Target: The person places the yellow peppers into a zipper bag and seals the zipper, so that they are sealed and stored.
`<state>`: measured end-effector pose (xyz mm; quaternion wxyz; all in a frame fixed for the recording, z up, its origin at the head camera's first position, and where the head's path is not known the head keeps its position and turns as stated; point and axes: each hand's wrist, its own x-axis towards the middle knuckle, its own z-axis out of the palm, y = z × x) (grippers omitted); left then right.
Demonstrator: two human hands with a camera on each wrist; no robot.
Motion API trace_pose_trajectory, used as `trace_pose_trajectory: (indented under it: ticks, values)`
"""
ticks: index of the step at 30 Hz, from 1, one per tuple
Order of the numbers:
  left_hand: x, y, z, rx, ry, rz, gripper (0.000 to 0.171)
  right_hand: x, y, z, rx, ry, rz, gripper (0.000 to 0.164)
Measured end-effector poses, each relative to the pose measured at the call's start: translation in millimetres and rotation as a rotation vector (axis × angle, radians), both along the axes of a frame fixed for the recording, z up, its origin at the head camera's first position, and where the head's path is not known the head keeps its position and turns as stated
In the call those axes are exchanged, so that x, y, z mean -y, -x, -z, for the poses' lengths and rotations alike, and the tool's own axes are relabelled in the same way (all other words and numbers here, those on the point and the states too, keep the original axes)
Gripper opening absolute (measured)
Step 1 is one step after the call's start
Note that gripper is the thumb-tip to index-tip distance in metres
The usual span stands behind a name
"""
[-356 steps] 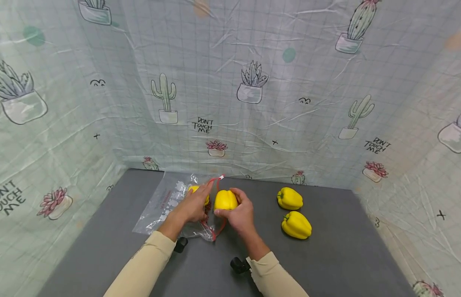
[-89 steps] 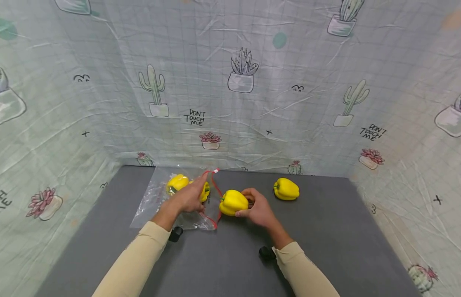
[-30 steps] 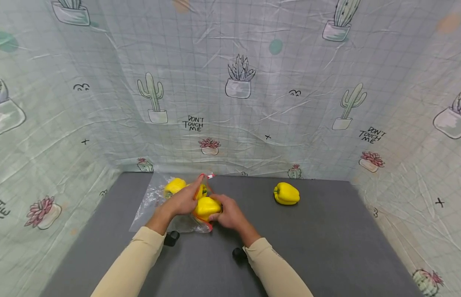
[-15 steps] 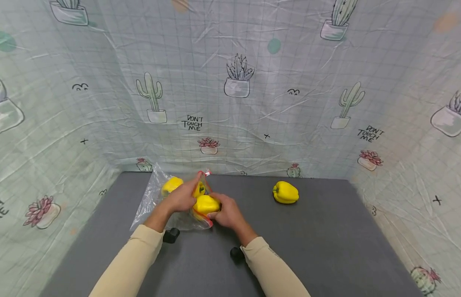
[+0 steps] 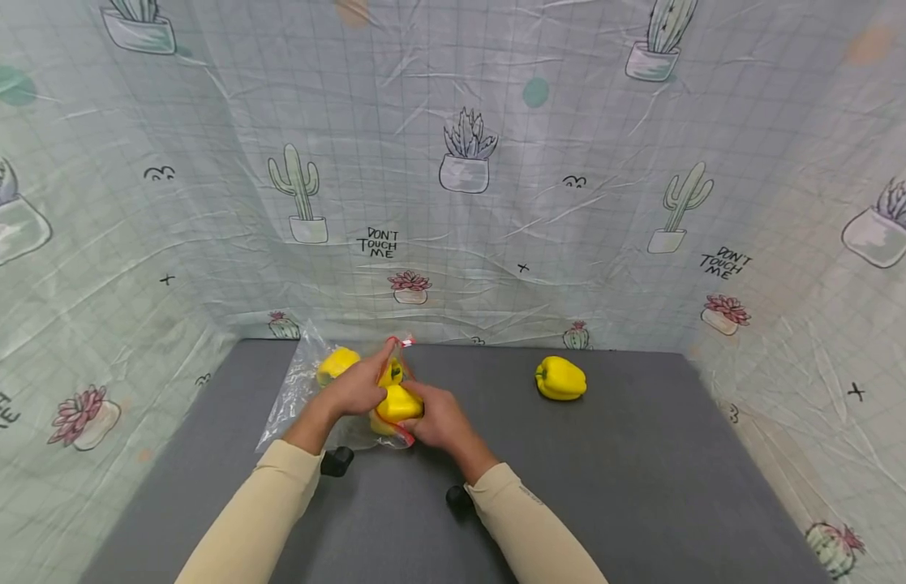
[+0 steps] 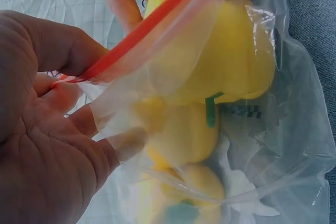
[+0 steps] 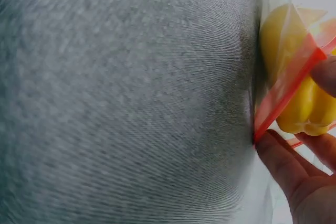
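My left hand [image 5: 359, 389] grips the red-edged mouth of a clear zip bag [image 5: 288, 410], holding it open. In the left wrist view, its thumb and fingers sit either side of the red rim [image 6: 152, 27]. My right hand [image 5: 444, 420] holds a yellow bell pepper [image 5: 399, 403] that is partly inside the mouth. Seen through the film, that pepper's green stem [image 6: 211, 109] points into the bag. One yellow pepper [image 5: 337, 364] lies deeper in the bag, and another pepper [image 5: 392, 372] is near the mouth, partly hidden by my left hand.
A loose yellow bell pepper [image 5: 560, 379] lies on the grey table [image 5: 642, 470] to the right. Cactus-print sheeting [image 5: 525, 227] rises behind the table and along both sides. Black wrist cameras [image 5: 337, 461] sit under both forearms.
Two peppers lay loose on the right at first; one remains there. My right hand has carried the other left into the bag's mouth and pushed it further in over the last second.
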<state>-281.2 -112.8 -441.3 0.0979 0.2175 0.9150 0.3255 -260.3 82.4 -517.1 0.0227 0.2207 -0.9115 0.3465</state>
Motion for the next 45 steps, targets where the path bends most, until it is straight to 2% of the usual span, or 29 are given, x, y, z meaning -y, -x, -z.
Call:
trace_pose_trajectory:
  ticks: [3,7,9,11,18,22,25,29,33,35,41,45]
  values:
    - [-1.7,0.5,2.1,0.051,-0.025,-0.009,0.093,-3.6,-0.2,3.5,0.136,0.174,0.018,0.06]
    - [-3.3,0.6,5.3,0.05,-0.016,-0.006,0.093,-9.8,-0.8,8.3,0.312,0.49,0.045,0.044]
    - [-2.6,-0.2,6.0,0.043,-0.014,-0.016,0.093,-10.4,-0.4,9.6,0.333,0.558,0.046,0.037]
    - [-1.2,-1.2,6.2,0.039,-0.017,-0.021,0.093,-9.2,0.0,10.5,0.338,0.579,0.035,0.034]
    - [2.5,-1.6,7.3,0.07,-0.045,-0.053,0.092,-1.6,2.0,11.6,0.294,0.476,-0.011,0.036]
    - [4.7,-0.7,8.4,0.081,-0.063,-0.058,0.091,-0.6,2.5,10.6,0.339,0.486,0.043,0.04]
    - [7.3,-1.3,8.2,0.08,-0.066,-0.053,0.09,0.0,2.7,9.9,0.366,0.478,0.087,0.037]
    - [12.2,-3.2,7.1,0.074,-0.062,-0.05,0.087,1.5,2.6,10.8,0.354,0.415,0.086,0.03]
    - [18.2,-2.7,8.7,0.096,-0.08,-0.063,0.086,1.9,1.7,9.9,0.349,0.403,0.082,0.031]
    - [20.7,-2.2,9.9,0.114,-0.092,-0.07,0.087,2.3,0.8,8.3,0.332,0.387,0.073,0.032]
    - [24.9,-1.4,14.6,0.154,-0.122,-0.099,0.088,6.7,-1.4,4.0,0.212,0.238,0.052,0.037]
    - [27.4,-1.2,16.8,0.152,-0.13,-0.116,0.09,9.6,-2.1,3.8,0.229,0.248,0.089,0.037]
